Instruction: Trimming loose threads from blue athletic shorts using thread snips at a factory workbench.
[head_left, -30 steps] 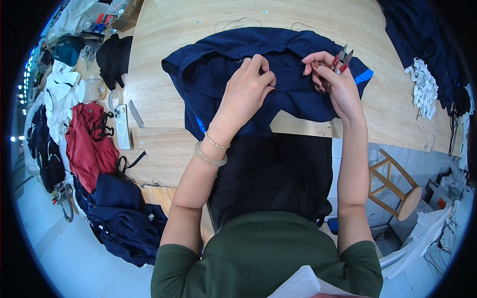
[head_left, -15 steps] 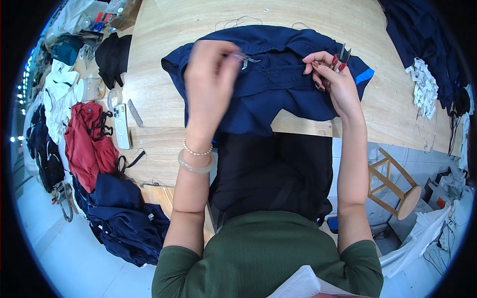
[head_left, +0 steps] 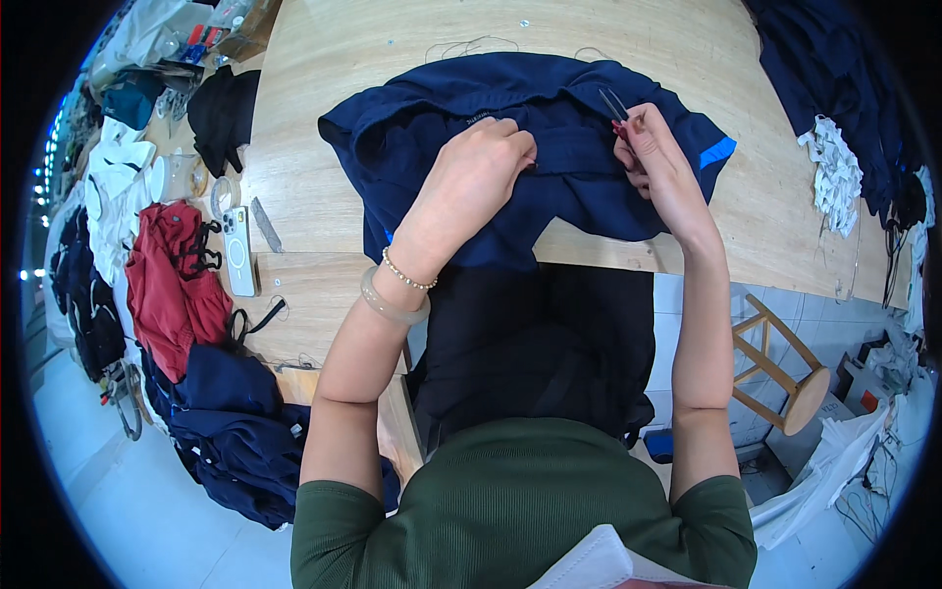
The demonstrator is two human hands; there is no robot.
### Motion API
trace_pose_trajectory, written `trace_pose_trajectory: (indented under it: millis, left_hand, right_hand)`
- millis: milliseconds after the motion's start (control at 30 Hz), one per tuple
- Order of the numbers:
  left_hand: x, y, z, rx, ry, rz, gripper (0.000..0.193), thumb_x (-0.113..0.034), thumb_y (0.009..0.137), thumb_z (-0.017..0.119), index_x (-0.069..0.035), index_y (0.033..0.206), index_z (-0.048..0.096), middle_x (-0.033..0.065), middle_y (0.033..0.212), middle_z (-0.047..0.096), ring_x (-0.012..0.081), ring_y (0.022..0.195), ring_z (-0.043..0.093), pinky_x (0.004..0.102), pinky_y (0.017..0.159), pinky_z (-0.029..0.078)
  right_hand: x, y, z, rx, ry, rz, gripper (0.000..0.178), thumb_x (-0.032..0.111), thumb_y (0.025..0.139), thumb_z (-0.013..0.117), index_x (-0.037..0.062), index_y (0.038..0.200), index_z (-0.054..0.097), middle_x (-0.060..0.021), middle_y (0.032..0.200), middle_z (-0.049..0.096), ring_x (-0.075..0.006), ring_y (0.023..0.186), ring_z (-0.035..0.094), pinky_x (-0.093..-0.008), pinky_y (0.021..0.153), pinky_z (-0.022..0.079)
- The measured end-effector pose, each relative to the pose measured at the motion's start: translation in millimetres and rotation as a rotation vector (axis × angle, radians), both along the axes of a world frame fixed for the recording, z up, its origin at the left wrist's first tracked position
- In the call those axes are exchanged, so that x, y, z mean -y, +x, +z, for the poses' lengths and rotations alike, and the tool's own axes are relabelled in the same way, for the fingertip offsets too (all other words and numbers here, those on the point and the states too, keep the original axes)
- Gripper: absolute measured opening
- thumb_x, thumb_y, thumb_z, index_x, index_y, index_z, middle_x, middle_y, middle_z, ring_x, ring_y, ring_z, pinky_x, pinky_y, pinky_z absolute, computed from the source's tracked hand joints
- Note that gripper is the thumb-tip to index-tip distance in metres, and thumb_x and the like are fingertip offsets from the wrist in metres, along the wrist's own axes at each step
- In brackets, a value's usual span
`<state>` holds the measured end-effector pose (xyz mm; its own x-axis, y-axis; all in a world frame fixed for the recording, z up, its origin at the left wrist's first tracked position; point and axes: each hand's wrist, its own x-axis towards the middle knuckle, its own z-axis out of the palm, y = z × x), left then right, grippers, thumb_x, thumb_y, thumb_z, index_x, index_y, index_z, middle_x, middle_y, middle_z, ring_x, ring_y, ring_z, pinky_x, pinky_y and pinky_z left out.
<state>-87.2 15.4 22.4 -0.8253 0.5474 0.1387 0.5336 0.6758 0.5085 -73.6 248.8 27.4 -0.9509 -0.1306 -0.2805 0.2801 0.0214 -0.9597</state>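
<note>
A dark navy garment [head_left: 589,201] with a seamed band lies spread across the table before me, a bright blue patch [head_left: 717,152] showing at its right end. My left hand [head_left: 476,172] is closed over the middle of it, fingertips pinched at the band; the hand itself hides what lies under them. Thread snips [head_left: 612,103] with red on the handle sit in my right hand [head_left: 659,162], blades pointing up and to the left, above the cloth. The fingers of that hand are curled round the handle.
Left on the wooden table [head_left: 314,206] are a phone [head_left: 238,250], a grey strip [head_left: 266,224] and red clothing [head_left: 172,285]. More navy clothes [head_left: 235,432] hang below. Rightward are a white bundle [head_left: 834,177], dark cloth [head_left: 834,69] and a wooden stool [head_left: 805,401].
My left hand has come down and right onto the garment's band from above its left part. The snips in my right hand have swung from pointing up to pointing up-left.
</note>
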Motion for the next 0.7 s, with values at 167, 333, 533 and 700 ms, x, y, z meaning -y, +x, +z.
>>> trace_pose_trajectory:
  millis: [167, 333, 533, 700]
  left_hand:
    - [-0.4, -5.6, 5.3, 0.064, 0.129, 0.025, 0.005, -0.002, 0.089, 0.059, 0.002, 0.091, 0.060, 0.0138, 0.084, 0.063, 0.0302, 0.078, 0.063, 0.0340, 0.071, 0.051]
    - [-0.2, -9.2, 3.8, 0.101, 0.168, 0.070, 0.004, 0.000, 0.089, 0.057, 0.003, 0.091, 0.059, 0.0160, 0.083, 0.064, 0.0313, 0.075, 0.063, 0.0341, 0.069, 0.050]
    - [-2.0, -11.6, 5.7, 0.081, 0.096, 0.065, 0.005, -0.004, 0.091, 0.056, 0.000, 0.091, 0.059, 0.0146, 0.084, 0.064, 0.0312, 0.078, 0.063, 0.0357, 0.069, 0.050]
    - [-2.9, -10.8, 7.8, 0.045, 0.042, 0.071, 0.005, -0.007, 0.092, 0.055, -0.004, 0.092, 0.059, 0.0126, 0.083, 0.063, 0.0311, 0.081, 0.063, 0.0375, 0.070, 0.050]
  right_hand:
    - [7.9, 0.1, 5.7, -0.419, 0.510, 0.066, 0.019, 0.022, 0.087, 0.070, 0.0067, 0.094, 0.061, -0.0019, 0.081, 0.055, -0.0140, 0.077, 0.052, -0.0288, 0.069, 0.042]
    - [10.0, -4.4, 13.2, -0.568, 0.796, 0.118, 0.017, 0.017, 0.080, 0.073, 0.0061, 0.090, 0.065, -0.0035, 0.086, 0.060, -0.0205, 0.081, 0.054, -0.0323, 0.072, 0.045]
    - [20.1, -8.2, 22.0, -0.578, 0.926, 0.216, 0.015, 0.016, 0.079, 0.073, 0.0061, 0.088, 0.066, -0.0036, 0.082, 0.058, -0.0206, 0.080, 0.053, -0.0317, 0.070, 0.045]
    - [27.1, -12.4, 29.1, -0.566, 1.041, 0.277, 0.015, 0.016, 0.078, 0.075, 0.0050, 0.085, 0.066, -0.0045, 0.081, 0.059, -0.0199, 0.078, 0.054, -0.0314, 0.068, 0.047]
